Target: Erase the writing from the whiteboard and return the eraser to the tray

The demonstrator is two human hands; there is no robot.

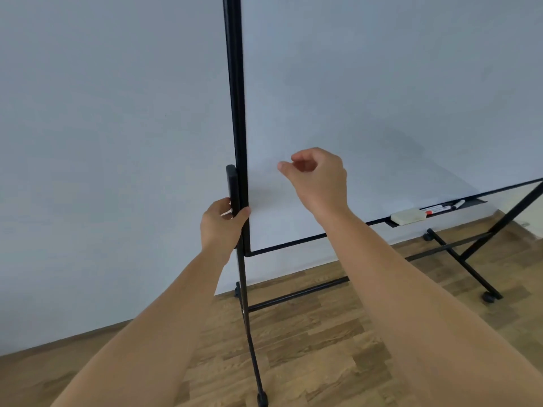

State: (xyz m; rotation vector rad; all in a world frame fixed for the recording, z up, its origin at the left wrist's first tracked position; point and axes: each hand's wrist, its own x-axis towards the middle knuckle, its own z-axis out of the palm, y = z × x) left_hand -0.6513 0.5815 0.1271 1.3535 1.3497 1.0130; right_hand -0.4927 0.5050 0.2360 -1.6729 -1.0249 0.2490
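The whiteboard (367, 92) fills the right of the view in a black frame; I see no writing on its surface. My left hand (221, 227) grips the frame's left upright at the black knob. My right hand (318, 179) hovers in front of the board's lower left, fingers curled loosely, holding nothing. The white eraser (408, 216) lies in the black tray (473, 203) under the board's bottom edge, well to the right of my right hand.
Two markers (440, 209) lie in the tray beside the eraser, one with a red cap. The stand's black legs and castors (488, 297) spread over the wooden floor (317, 348). A pale wall (102, 142) stands behind on the left.
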